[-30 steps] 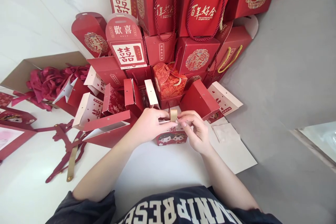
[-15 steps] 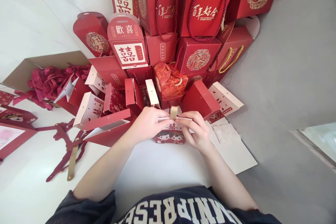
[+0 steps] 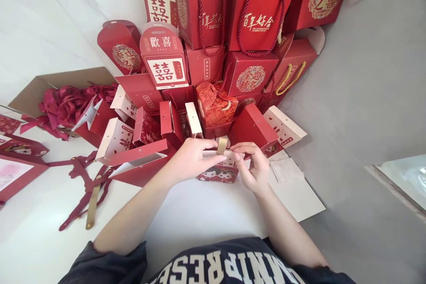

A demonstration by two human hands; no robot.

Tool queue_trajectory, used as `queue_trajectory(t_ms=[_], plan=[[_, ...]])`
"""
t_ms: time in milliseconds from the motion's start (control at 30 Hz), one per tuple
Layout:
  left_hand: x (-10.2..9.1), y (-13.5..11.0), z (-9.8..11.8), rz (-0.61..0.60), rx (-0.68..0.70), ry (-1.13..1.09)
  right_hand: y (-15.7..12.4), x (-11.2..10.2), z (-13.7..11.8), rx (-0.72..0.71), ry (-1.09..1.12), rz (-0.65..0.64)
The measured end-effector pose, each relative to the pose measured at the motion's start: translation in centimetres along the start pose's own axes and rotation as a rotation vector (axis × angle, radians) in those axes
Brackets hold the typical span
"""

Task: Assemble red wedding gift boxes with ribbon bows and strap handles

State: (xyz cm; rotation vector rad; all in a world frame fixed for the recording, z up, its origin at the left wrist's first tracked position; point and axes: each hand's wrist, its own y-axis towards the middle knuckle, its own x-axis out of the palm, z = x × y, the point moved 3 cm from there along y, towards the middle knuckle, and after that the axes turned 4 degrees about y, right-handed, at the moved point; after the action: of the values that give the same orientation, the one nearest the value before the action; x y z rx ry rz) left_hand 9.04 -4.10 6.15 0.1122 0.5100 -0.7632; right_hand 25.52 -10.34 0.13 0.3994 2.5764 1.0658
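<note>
Box (image 3: 218, 173) between left hand (image 3: 189, 159), right hand (image 3: 254, 171)

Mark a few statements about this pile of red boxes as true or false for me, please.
1. The left hand and the right hand both grip the small red box with the cartoon couple. True.
2. A tan strap rises from the top of that box between the fingertips. True.
3. The brown carton at the left holds gold ropes. False: it holds dark red ribbons.
4. The hands wear gloves. False: they are bare.
5. The tall red bag at the back has a white handle. False: its handle is a dark red cord.
</note>
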Motion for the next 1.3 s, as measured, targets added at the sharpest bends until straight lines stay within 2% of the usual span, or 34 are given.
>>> queue_trajectory(t_ms=[100,233,333,467,600,700,800,933,1067,1133,1200,1300], plan=[[0.0,0.1,-0.1,0.062,0.012,0.039,-0.2,0.0,0.1,0.048,-0.006,0.013],[0.0,0.1,-0.2,0.188,0.074,0.211,-0.4,0.1,0.2,0.075,-0.035,0.016],[0.0,0.1,-0.2,0.231,0.061,0.324,-0.5,0.1,0.3,0.081,-0.052,0.028],[-0.2,0.0,-0.1,0.164,0.013,0.27,-0.5,0.3,0.2,0.096,-0.054,0.019],[-0.2,-0.5,0.4,0.116,0.027,0.2,-0.8,0.3,0.3,0.109,-0.014,0.023],[0.0,-1.3,1.4,0.094,0.038,0.238,-1.1,-0.1,0.6,0.12,0.054,0.088],[-0.4,-2.9,3.0,0.136,0.067,0.218,-1.2,-0.6,0.8,0.123,0.127,0.19],[-2.9,-6.4,5.4,0.359,0.168,0.137,-1.3,-0.8,0.6,0.153,0.184,0.233],[-6.6,-11.1,6.3,0.747,0.263,0.156,-2.1,-0.2,0.3,0.197,0.193,0.173],[-8.2,-13.7,6.1,1.006,0.214,0.144,-2.5,0.1,0.2,0.206,0.178,0.127],[-9.4,-16.5,6.0,1.224,0.109,0.17,-2.9,0.2,0.2,0.208,0.158,0.083],[-10.8,-21.0,6.0,1.444,-0.066,0.298,-3.1,0.3,0.4,0.208,0.131,0.044]])
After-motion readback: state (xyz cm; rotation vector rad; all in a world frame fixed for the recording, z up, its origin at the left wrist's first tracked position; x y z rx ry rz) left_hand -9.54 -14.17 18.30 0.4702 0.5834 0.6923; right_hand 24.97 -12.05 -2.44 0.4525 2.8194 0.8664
